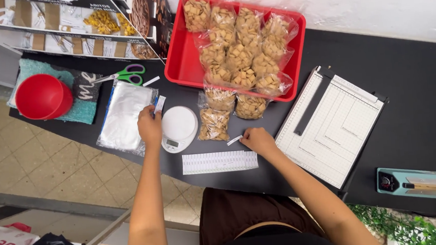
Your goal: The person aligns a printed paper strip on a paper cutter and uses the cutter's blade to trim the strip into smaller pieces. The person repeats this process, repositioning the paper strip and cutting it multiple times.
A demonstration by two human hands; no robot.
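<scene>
Two hands rest on the black table (421,103). Left hand (150,127) pinches a small white label (159,104) beside the stack of clear bags (125,116) and the kitchen scale (179,128). Right hand (258,140) grips another white label strip (234,139), above the label sheet (219,162), near the snack bags (214,123).

Red bowl (43,96), scissors (125,74), paper cutter (330,125), teal bag sealer (423,184).

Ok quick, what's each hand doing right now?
Left hand: pinching a small white strip beside the scale.
Right hand: fingers on a small white strip.
</scene>
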